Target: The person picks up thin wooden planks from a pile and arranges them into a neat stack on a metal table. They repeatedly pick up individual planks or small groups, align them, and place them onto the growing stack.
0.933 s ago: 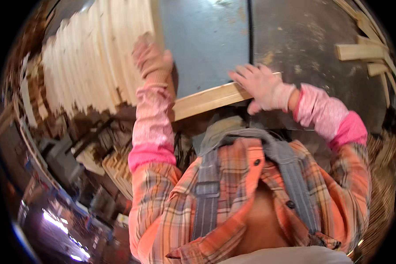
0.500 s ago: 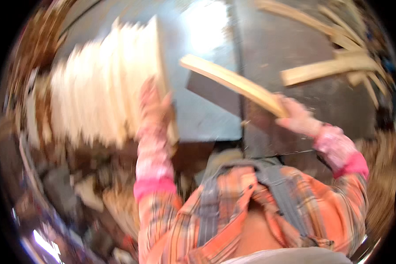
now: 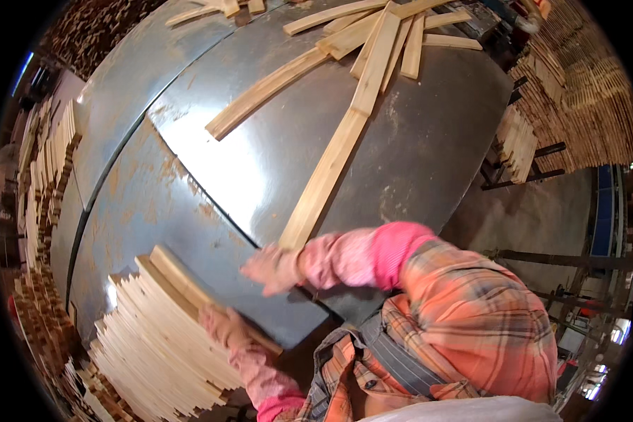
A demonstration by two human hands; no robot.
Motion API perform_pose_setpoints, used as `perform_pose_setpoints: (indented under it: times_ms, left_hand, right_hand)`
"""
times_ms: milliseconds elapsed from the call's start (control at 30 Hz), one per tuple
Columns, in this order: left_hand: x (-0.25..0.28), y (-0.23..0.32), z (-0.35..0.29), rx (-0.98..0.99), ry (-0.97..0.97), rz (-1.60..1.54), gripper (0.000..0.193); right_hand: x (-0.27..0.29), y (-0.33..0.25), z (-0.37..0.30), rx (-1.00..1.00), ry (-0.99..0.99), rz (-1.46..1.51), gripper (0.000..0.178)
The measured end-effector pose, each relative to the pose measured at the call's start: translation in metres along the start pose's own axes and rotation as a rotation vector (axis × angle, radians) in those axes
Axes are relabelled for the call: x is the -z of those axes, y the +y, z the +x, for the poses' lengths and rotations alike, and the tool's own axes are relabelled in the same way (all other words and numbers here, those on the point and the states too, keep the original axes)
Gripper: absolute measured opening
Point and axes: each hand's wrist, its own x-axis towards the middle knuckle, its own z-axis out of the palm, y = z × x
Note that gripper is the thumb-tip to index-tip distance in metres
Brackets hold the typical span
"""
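Boards (image 3: 165,344) sit packed side by side in a row at the table's (image 3: 429,141) near left, the left hand (image 3: 225,328) resting at the row's right end; whether it grips, I cannot tell. The right hand (image 3: 271,270), blurred, extends with fingers loosely spread beside a long board (image 3: 330,176) that reaches toward a loose pile (image 3: 352,36).

A grey metal table (image 3: 429,155) carries loose wooden planks (image 3: 330,167) and packed slats (image 3: 158,337).
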Motion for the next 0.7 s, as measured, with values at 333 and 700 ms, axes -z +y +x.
perform_pose_setpoints:
  times_ms: [333,700]
  left_hand:
    - [0.016,0.212,0.058,-0.381,0.347,-0.395,0.056]
    - [0.095,0.584,0.253,-0.511,0.037,-0.902,0.062]
  right_hand:
    - [0.103,0.209,-0.160,-0.057,0.041,-0.501,0.037]
    - [0.235,0.388,-0.397,-0.805,1.098,0.599,0.041]
